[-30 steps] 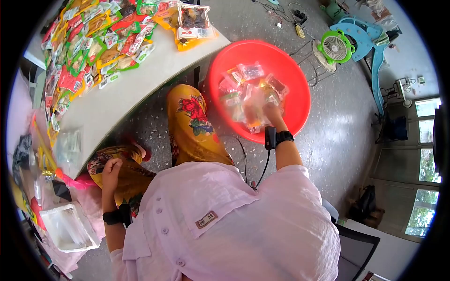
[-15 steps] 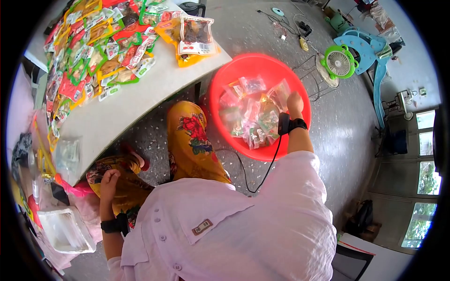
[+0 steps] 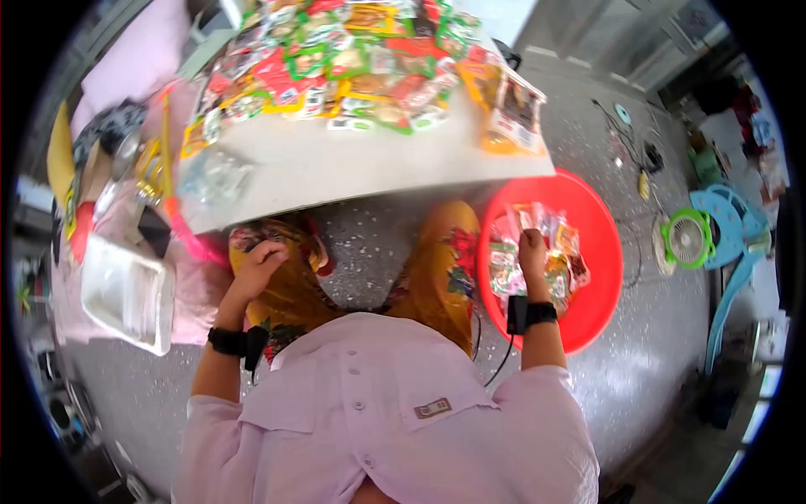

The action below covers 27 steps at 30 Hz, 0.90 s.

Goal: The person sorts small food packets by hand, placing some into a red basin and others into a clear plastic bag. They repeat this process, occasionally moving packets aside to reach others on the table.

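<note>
My right hand (image 3: 531, 254) is over the red plastic basin (image 3: 600, 290), its fingers curled closed. What they hold, if anything, is hidden behind the hand. Around it in the basin lie small food packets (image 3: 506, 267), several with clear plastic and red or green print. My left hand (image 3: 262, 265) hovers above my left thigh, its fingers loosely stretched and nothing visible in them. Beyond both hands, a heap of colourful snack packets (image 3: 348, 63) covers the back of the white table (image 3: 311, 164). A larger packet (image 3: 514, 109) with a dark picture lies at the table's right corner.
Clear plastic bags (image 3: 214, 176) lie on the table's left end. A white tub (image 3: 126, 294) stands at left on pink cloth (image 3: 201, 307). On the right are a green fan (image 3: 687, 238) and a blue plastic chair (image 3: 726, 218). Cables (image 3: 625, 134) trail over the floor.
The view has turned, shifting the table and basin to the right. My right hand has drawn nearer the basin's near-left part. The fingers of my left hand have loosened from a fist.
</note>
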Each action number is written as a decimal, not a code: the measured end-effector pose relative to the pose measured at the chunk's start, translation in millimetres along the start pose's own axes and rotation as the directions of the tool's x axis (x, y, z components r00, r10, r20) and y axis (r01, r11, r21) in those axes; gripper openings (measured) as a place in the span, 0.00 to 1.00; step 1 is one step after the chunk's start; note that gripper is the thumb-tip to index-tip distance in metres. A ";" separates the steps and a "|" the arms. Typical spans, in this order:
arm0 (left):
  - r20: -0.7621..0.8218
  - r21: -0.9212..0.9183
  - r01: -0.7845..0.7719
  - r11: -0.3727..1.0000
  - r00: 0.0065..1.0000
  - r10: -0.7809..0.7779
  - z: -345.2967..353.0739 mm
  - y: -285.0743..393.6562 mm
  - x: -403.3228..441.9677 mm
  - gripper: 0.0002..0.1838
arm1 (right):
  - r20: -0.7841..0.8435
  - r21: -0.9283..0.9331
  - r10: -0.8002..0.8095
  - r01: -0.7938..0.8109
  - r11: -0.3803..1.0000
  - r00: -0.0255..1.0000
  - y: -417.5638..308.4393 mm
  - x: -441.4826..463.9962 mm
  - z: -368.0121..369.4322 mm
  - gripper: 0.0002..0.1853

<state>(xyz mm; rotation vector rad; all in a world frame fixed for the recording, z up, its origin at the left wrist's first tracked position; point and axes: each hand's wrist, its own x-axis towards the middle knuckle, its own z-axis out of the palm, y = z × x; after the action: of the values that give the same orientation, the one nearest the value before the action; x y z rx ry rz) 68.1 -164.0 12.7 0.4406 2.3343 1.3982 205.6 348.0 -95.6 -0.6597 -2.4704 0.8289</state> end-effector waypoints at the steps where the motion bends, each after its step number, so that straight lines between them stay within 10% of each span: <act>1: -0.026 0.011 -0.076 0.997 0.997 0.076 -5.5 -7.4 -1.0 0.07 | -0.003 0.120 0.018 -0.018 0.993 1.000 -17.1 0.2 3.7 0.04; 13: -0.577 -0.158 -0.014 0.987 0.813 -0.081 -106.3 -23.7 -60.2 0.08 | 0.190 0.218 -0.215 0.172 0.961 0.958 -154.8 -14.9 45.4 0.13; 15: -0.758 0.273 0.107 0.956 0.636 0.145 -140.2 -20.4 -77.5 0.08 | 0.139 0.233 -0.373 0.335 0.913 0.918 -162.7 -17.5 57.7 0.14; 21: -0.857 0.513 0.607 0.607 0.314 0.409 -243.3 -64.5 -127.2 0.13 | 0.091 0.143 -0.539 0.524 0.839 0.837 -178.1 -20.6 67.5 0.11; 27: -0.844 0.322 0.741 0.589 0.507 -0.176 -290.9 -122.6 -155.0 0.19 | 0.074 0.129 -0.585 0.574 0.809 0.808 -178.6 -16.4 70.3 0.09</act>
<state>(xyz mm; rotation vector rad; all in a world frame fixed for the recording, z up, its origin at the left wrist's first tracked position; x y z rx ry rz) 57.5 -513.0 54.4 -0.8356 3.2028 0.3783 127.7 182.5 -35.1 0.1999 -2.4827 0.7418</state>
